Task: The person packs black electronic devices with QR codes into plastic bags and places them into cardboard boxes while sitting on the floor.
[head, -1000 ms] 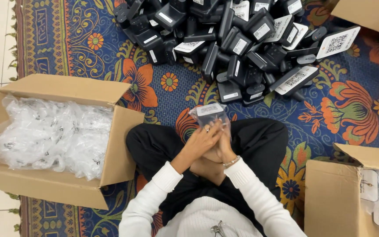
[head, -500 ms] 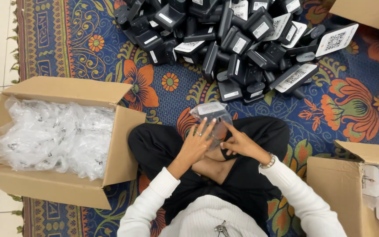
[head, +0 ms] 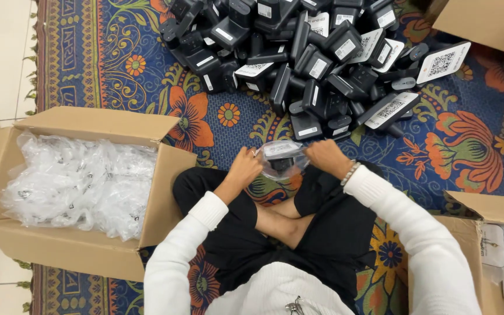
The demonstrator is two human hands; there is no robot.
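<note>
Both hands have drawn apart since the earlier frame, stretching a clear plastic bag [head: 281,157] holding a dark device above the crossed legs. The left hand [head: 245,167] and right hand [head: 326,156] pinch its opposite edges. The floral rug [head: 106,64] covers a tiled floor [head: 1,52]. Ahead lies a heap of black adapters [head: 310,64]; an open cardboard box [head: 158,192] of bagged pieces sits left.
</note>
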